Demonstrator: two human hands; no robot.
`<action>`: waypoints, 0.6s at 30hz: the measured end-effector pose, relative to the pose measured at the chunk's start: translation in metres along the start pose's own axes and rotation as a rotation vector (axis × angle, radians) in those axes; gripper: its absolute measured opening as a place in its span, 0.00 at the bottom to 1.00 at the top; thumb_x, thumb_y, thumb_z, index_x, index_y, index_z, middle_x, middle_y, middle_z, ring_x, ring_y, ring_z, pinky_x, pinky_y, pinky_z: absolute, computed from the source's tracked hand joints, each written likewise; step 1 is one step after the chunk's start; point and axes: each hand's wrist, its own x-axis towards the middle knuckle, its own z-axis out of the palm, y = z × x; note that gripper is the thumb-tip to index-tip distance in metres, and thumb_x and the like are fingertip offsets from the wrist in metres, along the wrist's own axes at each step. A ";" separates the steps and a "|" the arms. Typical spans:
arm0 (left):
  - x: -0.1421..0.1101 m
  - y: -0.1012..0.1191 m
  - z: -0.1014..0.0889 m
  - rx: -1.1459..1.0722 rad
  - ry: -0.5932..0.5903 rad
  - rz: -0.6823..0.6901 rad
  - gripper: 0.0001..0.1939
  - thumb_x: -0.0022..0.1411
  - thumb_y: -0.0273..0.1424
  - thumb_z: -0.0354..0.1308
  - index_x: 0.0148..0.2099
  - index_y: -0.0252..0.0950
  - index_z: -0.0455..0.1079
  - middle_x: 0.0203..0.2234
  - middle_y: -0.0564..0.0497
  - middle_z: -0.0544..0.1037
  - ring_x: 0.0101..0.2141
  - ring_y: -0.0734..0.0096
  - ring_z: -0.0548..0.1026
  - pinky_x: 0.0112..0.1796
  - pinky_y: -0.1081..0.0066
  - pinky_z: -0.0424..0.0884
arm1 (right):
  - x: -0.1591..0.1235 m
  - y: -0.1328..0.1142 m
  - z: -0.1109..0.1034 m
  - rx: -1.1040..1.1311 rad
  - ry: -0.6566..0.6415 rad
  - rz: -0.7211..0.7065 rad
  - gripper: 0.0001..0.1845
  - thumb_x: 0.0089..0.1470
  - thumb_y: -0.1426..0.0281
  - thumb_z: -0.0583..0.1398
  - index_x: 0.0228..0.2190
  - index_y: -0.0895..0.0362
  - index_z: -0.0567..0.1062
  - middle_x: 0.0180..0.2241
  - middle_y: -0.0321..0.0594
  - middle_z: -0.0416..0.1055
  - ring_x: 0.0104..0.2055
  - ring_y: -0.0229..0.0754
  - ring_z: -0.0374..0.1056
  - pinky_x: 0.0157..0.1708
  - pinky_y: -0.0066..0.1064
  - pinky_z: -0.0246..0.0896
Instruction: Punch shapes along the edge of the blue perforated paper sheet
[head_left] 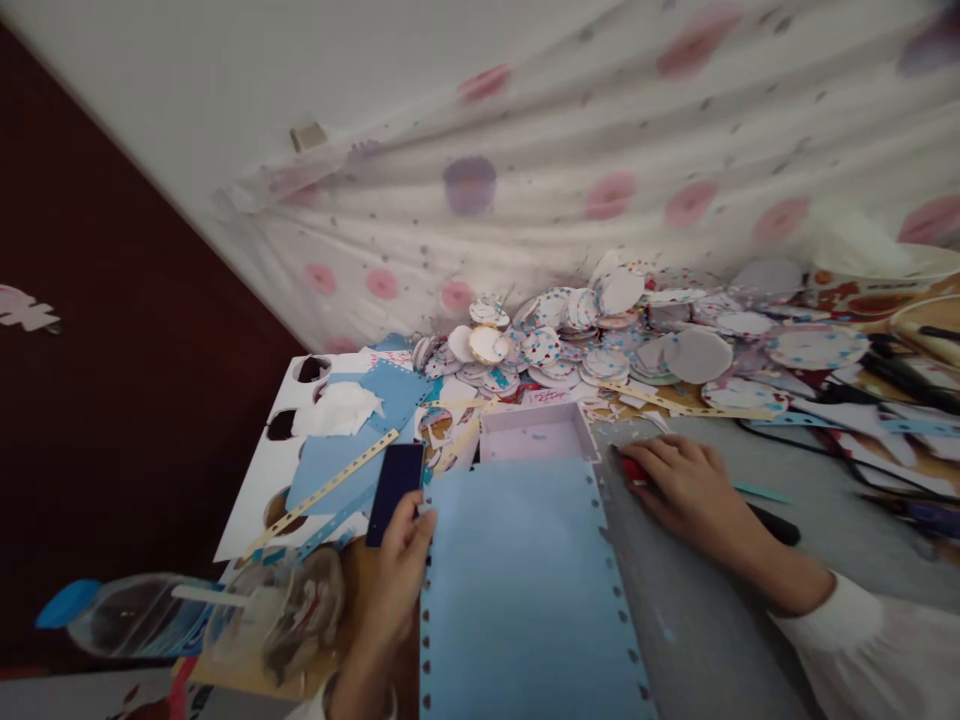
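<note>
A light blue sheet of card point(525, 590) with punched holes along both long edges lies in front of me. My left hand point(401, 565) pinches its left edge near the top corner, next to a dark blue rectangle point(395, 490). My right hand point(690, 485) rests on the grey table surface point(697, 640) to the right of the sheet, fingers curled over a red-and-black tool point(634, 470) whose black handle point(776, 525) sticks out behind the hand. A shallow white box point(536, 435) sits just beyond the sheet's far edge.
A heap of round dotted paper discs point(592, 335) fills the back of the table against a spotted sheer curtain point(562, 170). White card with round cut-outs point(266, 470) and blue scraps lie at left. A clear plastic bottle point(127, 615) lies at lower left. Black tools point(911, 380) are at right.
</note>
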 end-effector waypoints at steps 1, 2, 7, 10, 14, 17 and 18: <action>-0.008 -0.008 0.002 -0.034 0.018 -0.016 0.27 0.55 0.50 0.67 0.50 0.38 0.70 0.30 0.52 0.81 0.28 0.64 0.77 0.30 0.71 0.70 | 0.000 -0.001 -0.001 -0.027 0.022 -0.009 0.17 0.60 0.63 0.57 0.48 0.54 0.77 0.49 0.52 0.76 0.51 0.65 0.67 0.46 0.57 0.61; -0.015 -0.016 0.007 -0.062 0.016 -0.030 0.28 0.55 0.50 0.67 0.50 0.38 0.71 0.33 0.50 0.82 0.31 0.62 0.79 0.32 0.70 0.71 | 0.001 -0.003 -0.004 -0.043 0.045 -0.021 0.18 0.61 0.62 0.58 0.50 0.54 0.75 0.52 0.53 0.75 0.53 0.66 0.66 0.46 0.58 0.61; -0.023 -0.047 0.045 -0.065 -0.040 -0.030 0.23 0.57 0.49 0.65 0.47 0.38 0.72 0.36 0.48 0.83 0.35 0.60 0.80 0.34 0.67 0.74 | -0.003 -0.013 -0.031 -0.002 0.070 -0.198 0.18 0.67 0.64 0.53 0.55 0.57 0.68 0.52 0.51 0.73 0.54 0.52 0.69 0.51 0.45 0.65; -0.014 -0.059 0.070 0.023 -0.091 0.038 0.20 0.60 0.48 0.61 0.45 0.37 0.71 0.32 0.48 0.81 0.32 0.62 0.79 0.34 0.68 0.73 | -0.015 -0.024 -0.039 -0.019 -0.021 -0.314 0.18 0.68 0.66 0.52 0.56 0.55 0.67 0.51 0.46 0.75 0.52 0.46 0.70 0.51 0.39 0.65; -0.004 -0.069 0.096 0.104 -0.145 0.111 0.16 0.62 0.44 0.57 0.44 0.37 0.69 0.29 0.50 0.80 0.29 0.64 0.78 0.33 0.68 0.73 | -0.026 -0.034 -0.026 -0.123 -0.110 -0.333 0.14 0.65 0.69 0.54 0.50 0.55 0.73 0.44 0.45 0.77 0.44 0.48 0.71 0.43 0.41 0.63; -0.001 -0.071 0.105 0.153 -0.146 0.168 0.11 0.64 0.38 0.55 0.44 0.37 0.68 0.29 0.50 0.80 0.30 0.64 0.78 0.34 0.68 0.74 | -0.019 -0.035 -0.016 -0.188 -0.132 -0.308 0.11 0.64 0.74 0.54 0.43 0.56 0.75 0.39 0.46 0.76 0.40 0.49 0.68 0.39 0.39 0.59; -0.002 -0.071 0.106 0.177 -0.141 0.192 0.10 0.64 0.36 0.55 0.45 0.37 0.68 0.29 0.50 0.80 0.30 0.64 0.79 0.35 0.67 0.74 | -0.015 -0.035 -0.014 -0.200 -0.135 -0.308 0.11 0.64 0.75 0.54 0.40 0.56 0.75 0.39 0.46 0.76 0.40 0.49 0.67 0.39 0.39 0.58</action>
